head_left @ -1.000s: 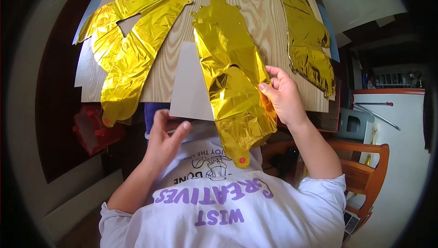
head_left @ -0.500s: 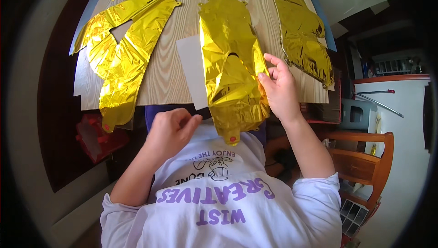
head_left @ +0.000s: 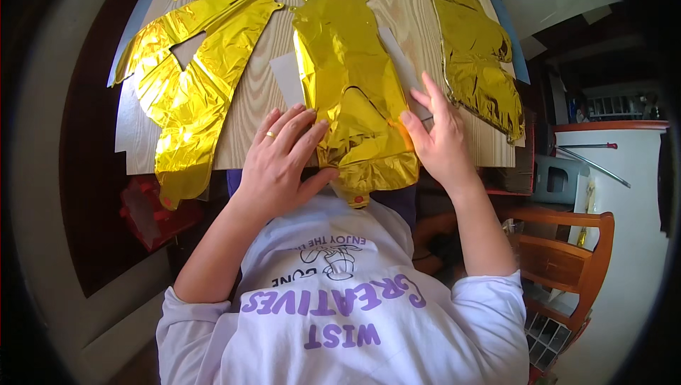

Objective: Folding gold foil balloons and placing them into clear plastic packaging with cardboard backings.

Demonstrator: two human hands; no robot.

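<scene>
A flat gold foil balloon (head_left: 347, 52) lies lengthwise before me, its tabbed tail with a red spot hanging past the table's near edge. My left hand (head_left: 280, 162), a ring on one finger, rests open on the balloon's lower left edge with the fingers stretched out. At the opposite edge is my right hand (head_left: 440, 133), open, its fingers spread and its thumb touching the foil. A small orange patch shows beside that thumb. White paper (head_left: 285, 79) sticks out from under the balloon on both sides.
More flat gold foil balloons lie on the wooden table (head_left: 273, 37): a forked one (head_left: 195, 94) at left and a long one (head_left: 479, 52) at right. A wooden chair (head_left: 560, 257) stands to my right. A red object (head_left: 152, 211) is below the table at left.
My left hand has come up from near my lap onto the balloon's left edge. The balloon has shifted slightly left and away from me, and my right hand's fingers have spread.
</scene>
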